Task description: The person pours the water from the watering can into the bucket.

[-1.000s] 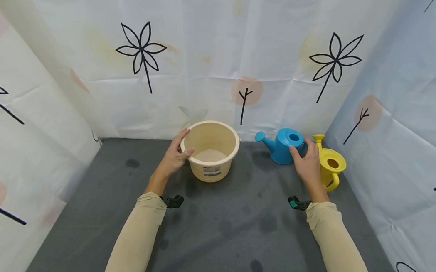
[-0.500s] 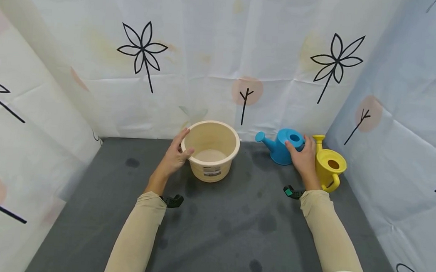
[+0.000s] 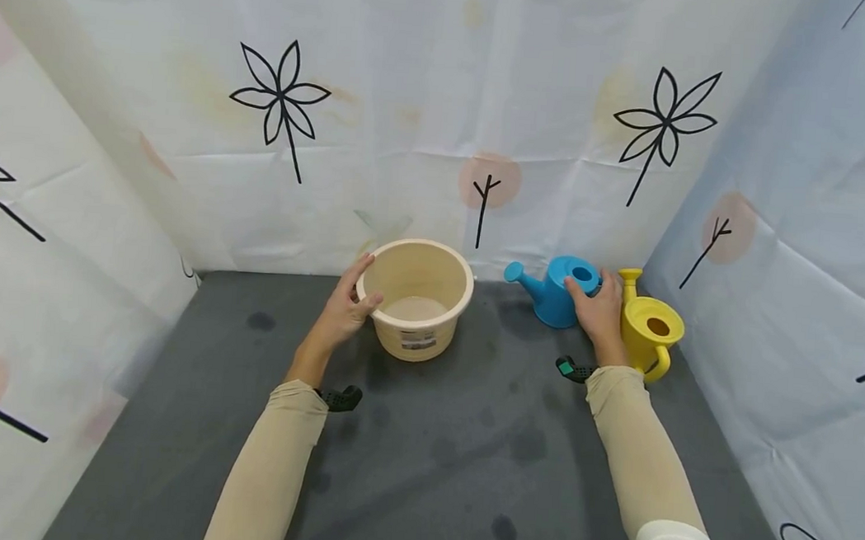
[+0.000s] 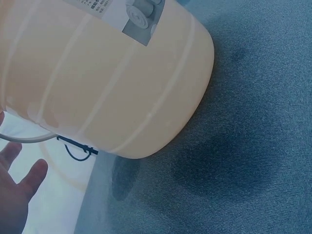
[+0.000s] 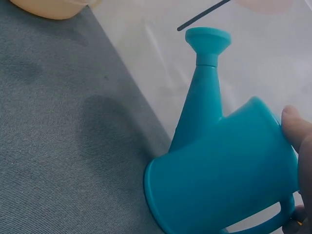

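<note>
A cream plastic basin with a label stands near the back edge of the grey table. My left hand rests against its left rim with fingers and thumb spread; in the left wrist view these fingers lie beside the basin wall. Right of the basin is a blue watering can, spout to the left. My right hand grips it at the handle side. In the right wrist view, the thumb presses near the top edge while other fingers, partly out of frame, curl at the handle.
Close to the right of my right hand stands a yellow watering can. White printed cloth walls rise behind and at both sides of the grey tabletop, which bears several dark spots.
My right hand and forearm have shifted slightly left, and the hand has closed in on the blue watering can's handle. The can, the basin and my left hand look unmoved.
</note>
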Demonstrator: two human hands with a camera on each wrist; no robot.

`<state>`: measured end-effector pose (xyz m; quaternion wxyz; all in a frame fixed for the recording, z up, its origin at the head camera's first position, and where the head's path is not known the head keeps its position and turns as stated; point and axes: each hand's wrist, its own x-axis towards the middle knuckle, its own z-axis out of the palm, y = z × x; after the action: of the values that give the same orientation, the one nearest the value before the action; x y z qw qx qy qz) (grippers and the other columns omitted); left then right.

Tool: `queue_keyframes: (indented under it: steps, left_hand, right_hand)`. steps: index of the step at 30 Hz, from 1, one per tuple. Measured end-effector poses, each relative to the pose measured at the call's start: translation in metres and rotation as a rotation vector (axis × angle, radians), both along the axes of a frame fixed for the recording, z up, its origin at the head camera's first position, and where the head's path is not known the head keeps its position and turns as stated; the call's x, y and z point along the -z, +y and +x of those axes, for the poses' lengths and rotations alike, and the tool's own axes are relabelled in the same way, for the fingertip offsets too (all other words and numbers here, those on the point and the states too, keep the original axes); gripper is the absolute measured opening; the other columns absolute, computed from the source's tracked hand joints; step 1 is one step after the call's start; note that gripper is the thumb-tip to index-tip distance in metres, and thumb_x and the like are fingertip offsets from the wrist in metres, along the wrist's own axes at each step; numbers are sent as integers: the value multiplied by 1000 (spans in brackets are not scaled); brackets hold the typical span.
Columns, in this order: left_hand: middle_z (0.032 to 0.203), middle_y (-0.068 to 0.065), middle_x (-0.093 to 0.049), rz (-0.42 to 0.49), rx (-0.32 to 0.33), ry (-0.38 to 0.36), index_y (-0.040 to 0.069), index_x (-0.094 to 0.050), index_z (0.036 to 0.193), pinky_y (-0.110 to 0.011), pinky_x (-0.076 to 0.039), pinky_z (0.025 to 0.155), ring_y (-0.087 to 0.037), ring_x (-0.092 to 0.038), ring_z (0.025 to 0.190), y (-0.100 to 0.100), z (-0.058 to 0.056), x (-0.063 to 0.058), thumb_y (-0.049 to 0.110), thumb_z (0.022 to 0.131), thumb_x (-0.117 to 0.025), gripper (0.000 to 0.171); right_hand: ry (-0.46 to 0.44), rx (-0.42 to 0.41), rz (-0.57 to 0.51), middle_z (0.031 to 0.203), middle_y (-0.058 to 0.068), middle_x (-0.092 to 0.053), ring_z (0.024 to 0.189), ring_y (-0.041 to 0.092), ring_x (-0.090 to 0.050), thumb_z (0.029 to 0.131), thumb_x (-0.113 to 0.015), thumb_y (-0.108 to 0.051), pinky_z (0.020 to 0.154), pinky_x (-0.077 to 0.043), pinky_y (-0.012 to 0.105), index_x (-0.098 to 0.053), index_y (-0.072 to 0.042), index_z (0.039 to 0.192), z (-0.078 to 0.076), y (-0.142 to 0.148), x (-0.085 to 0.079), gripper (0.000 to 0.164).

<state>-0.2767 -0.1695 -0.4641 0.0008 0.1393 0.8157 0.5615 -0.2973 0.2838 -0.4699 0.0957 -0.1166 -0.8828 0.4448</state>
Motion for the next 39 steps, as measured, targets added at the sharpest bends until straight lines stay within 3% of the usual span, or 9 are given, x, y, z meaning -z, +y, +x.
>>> queue_keyframes:
  steps: [5, 10, 17, 28, 35, 39]
  left_hand:
    - [173, -15, -5, -5, 19, -13, 10, -18, 165, -36, -56, 87, -49, -48, 129, 3, 7, -15, 20, 103, -61, 76]
    - [172, -18, -5, -4, 35, -20, 7, -18, 164, -39, -55, 93, -50, -47, 133, 7, 19, -35, 20, 103, -61, 76]
    - [174, -4, -7, 19, 0, 8, 22, -21, 165, -32, -55, 89, -45, -50, 131, -2, -3, 1, 28, 102, -64, 77]
    - [173, -5, -8, 18, 3, 28, 24, -23, 164, -32, -56, 88, -45, -50, 130, -1, -3, 4, 34, 101, -65, 76]
    - [174, -6, -5, 17, 11, 8, 23, -20, 165, -36, -55, 91, -46, -48, 135, 1, -3, 3, 25, 103, -62, 75]
    - [174, -10, -3, 20, 19, -10, 16, -18, 165, -40, -54, 93, -51, -44, 138, 3, 1, -6, 14, 103, -59, 75]
  right_hand:
    - [-17, 8, 0, 171, 23, -3, 157, 43, -11, 101, -55, -53, 125, -17, 62, -9, -4, 164, 2, -2, 0, 93]
    - [-22, -13, 5, 170, 23, -4, 156, 44, -12, 101, -56, -51, 125, -18, 62, -11, -1, 164, 6, -1, -2, 92]
    - [-17, -52, 40, 166, 25, -8, 152, 45, -16, 100, -58, -53, 123, -21, 62, -15, 2, 162, 6, 0, 1, 94]
    - [-23, -84, 33, 161, 25, -8, 145, 45, -20, 98, -58, -57, 119, -24, 63, -20, -2, 161, 11, -3, 6, 92]
    - [-43, -88, -4, 164, 23, -5, 151, 46, -17, 107, -34, -56, 123, -20, 64, -18, -6, 163, 11, -2, 10, 76]
    - [-59, -81, 14, 167, 24, -9, 153, 46, -13, 111, -21, -51, 124, -16, 65, -16, -8, 164, 11, -3, 11, 68]
